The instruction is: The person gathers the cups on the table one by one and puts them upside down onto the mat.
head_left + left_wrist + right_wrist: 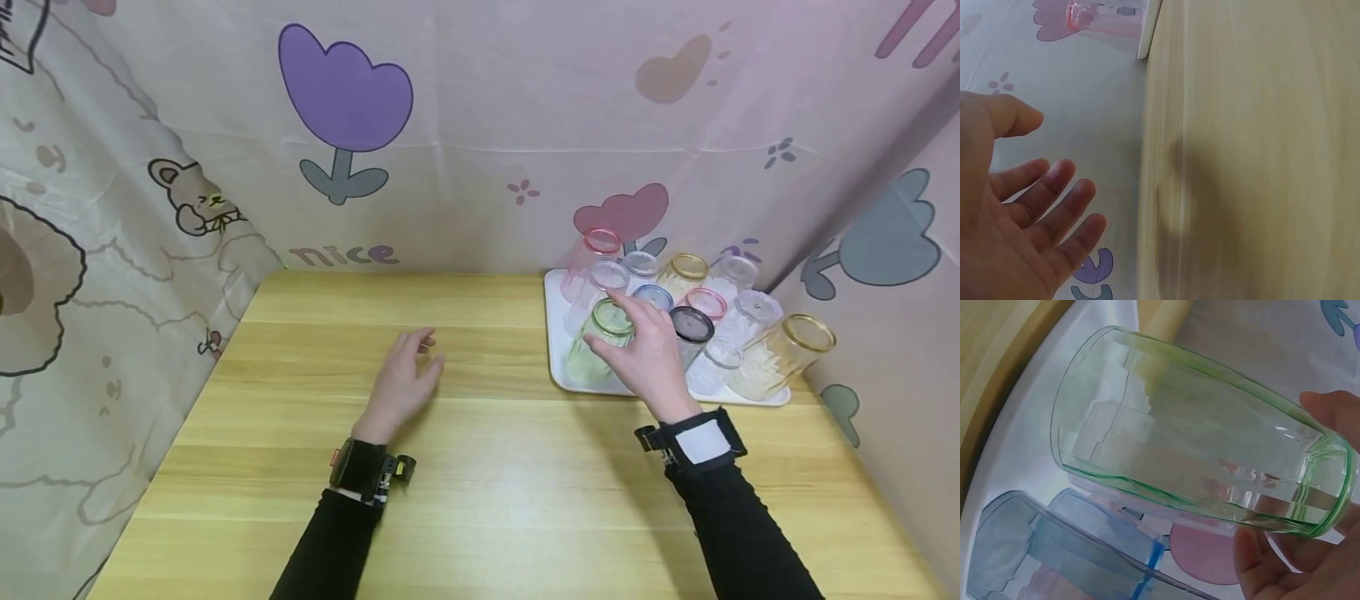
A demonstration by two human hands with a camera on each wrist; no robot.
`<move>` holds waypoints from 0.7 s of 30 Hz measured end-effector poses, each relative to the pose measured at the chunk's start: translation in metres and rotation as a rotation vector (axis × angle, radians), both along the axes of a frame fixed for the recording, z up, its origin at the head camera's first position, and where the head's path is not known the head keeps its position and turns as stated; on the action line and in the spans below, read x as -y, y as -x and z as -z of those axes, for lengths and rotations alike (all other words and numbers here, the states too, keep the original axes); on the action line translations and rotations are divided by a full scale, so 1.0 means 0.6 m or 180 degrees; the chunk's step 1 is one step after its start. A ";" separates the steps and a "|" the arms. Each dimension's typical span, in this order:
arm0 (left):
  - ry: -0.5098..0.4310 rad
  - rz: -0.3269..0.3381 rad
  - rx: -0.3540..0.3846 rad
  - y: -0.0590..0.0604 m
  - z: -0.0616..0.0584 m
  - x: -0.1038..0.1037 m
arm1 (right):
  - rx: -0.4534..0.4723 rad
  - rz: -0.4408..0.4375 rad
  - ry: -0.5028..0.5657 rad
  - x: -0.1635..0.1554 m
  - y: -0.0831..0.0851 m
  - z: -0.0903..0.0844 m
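Observation:
A clear green glass [603,337] stands mouth-down and tilted at the near left corner of a white tray [558,371]. My right hand [604,320] grips it by its base end. In the right wrist view the green glass [1197,437] fills the frame, with my thumb and fingers [1329,412] wrapped round the base above the tray [1035,425]. My left hand [420,354] hovers over the wooden table [480,483] left of the tray, fingers relaxed and empty. The left wrist view shows the left hand [1041,187] with spread fingers.
Several more tinted glasses crowd the tray, among them a pink one [592,254], a dark-rimmed one [690,329] and an amber one [783,354] leaning at the right edge. Printed curtains wall the table at the back and both sides.

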State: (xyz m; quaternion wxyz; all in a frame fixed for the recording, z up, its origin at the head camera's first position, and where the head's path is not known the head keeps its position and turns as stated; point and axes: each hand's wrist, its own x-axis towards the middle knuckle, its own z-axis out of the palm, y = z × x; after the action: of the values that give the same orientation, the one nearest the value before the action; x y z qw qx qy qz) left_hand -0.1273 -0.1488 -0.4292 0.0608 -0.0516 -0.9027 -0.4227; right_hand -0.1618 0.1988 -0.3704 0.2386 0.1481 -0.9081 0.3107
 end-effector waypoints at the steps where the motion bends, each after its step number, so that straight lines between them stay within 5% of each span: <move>1: 0.0046 0.0019 -0.0020 0.000 0.000 0.002 | 0.0027 0.0023 -0.0016 -0.001 0.000 0.001; 12: 0.0651 0.0021 -0.0236 0.001 0.005 0.025 | 0.0230 0.0140 -0.0085 -0.007 -0.001 0.014; 21: 0.1154 0.0094 -0.0059 -0.002 0.018 0.045 | 0.0003 0.0139 -0.0135 -0.009 -0.002 0.026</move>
State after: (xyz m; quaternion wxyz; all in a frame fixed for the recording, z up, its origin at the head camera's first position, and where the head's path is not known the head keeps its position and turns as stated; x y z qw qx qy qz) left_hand -0.1262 -0.1756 -0.4400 0.0526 -0.0789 -0.9627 -0.2534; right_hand -0.1605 0.2043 -0.3859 0.2417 0.1331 -0.9176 0.2861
